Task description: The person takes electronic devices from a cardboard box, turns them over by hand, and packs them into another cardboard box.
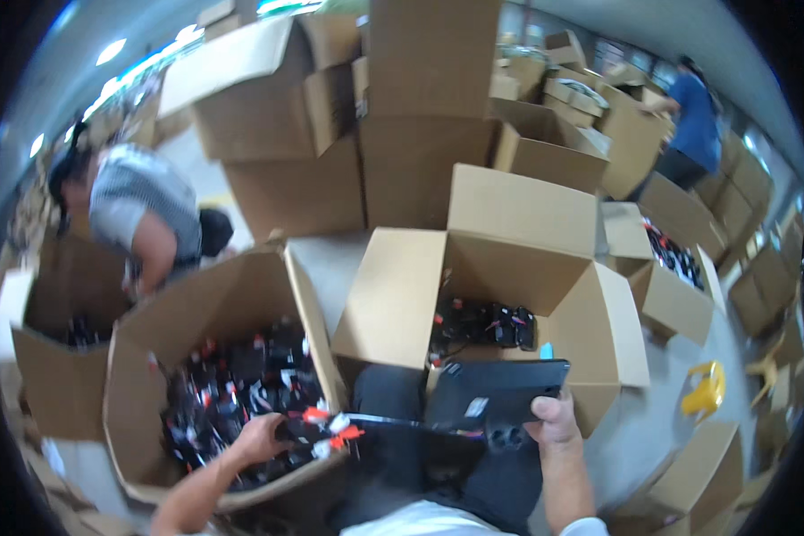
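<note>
My right hand (554, 422) grips the edge of a flat black panel (496, 389) with a small white label, held tilted above my lap. Two round dark openings or lenses (505, 436) show at its lower corner; I cannot tell whether they belong to it. At the right rim of the left carton, my left hand (257, 440) closes its fingers on a black part (299, 431). Orange-red and white connectors (341, 432) show beside that part. Below the hand, the left carton (134, 384) holds a heap of black parts (241, 384) with red and white ends.
A second open carton (567, 313) stands ahead, with black parts (500, 326) inside. One person (147, 201) bends over a carton at left; another (692, 121) stands at far right. Stacked cartons (429, 170) rise behind. A yellow plastic stool (704, 391) is at right.
</note>
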Motion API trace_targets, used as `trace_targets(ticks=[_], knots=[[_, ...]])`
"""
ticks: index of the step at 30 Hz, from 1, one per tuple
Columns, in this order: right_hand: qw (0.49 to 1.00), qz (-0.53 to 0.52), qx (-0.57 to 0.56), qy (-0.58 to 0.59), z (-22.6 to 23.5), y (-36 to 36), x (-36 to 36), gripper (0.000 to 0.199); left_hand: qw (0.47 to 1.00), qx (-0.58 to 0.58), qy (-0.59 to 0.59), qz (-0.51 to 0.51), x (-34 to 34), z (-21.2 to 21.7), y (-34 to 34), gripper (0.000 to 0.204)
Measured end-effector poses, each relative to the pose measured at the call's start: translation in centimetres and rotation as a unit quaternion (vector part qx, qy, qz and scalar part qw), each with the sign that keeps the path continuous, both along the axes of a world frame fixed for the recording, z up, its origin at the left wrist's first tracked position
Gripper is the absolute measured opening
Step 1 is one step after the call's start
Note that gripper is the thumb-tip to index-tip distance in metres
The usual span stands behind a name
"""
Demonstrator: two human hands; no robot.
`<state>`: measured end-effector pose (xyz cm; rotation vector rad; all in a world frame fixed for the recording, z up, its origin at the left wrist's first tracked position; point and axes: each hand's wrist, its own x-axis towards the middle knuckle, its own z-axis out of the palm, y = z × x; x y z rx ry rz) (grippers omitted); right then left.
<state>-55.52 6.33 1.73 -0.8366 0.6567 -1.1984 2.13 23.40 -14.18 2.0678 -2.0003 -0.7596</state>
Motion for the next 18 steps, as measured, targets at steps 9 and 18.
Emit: trace_targets(ticks=[9,18], knots=[[0.908,0.226,0.082,-0.344,9.4,2.9,6.4,0.06,0.687,-0.622,-0.344,-0.151,-21.1,29.6,-5.1,0.04],[0.967,0.072,-0.005,-0.245,8.0,6.4,-7.7,0.059,0.707,-0.54,-0.083,-0.45,-33.3,28.3,-6.3,0.048]])
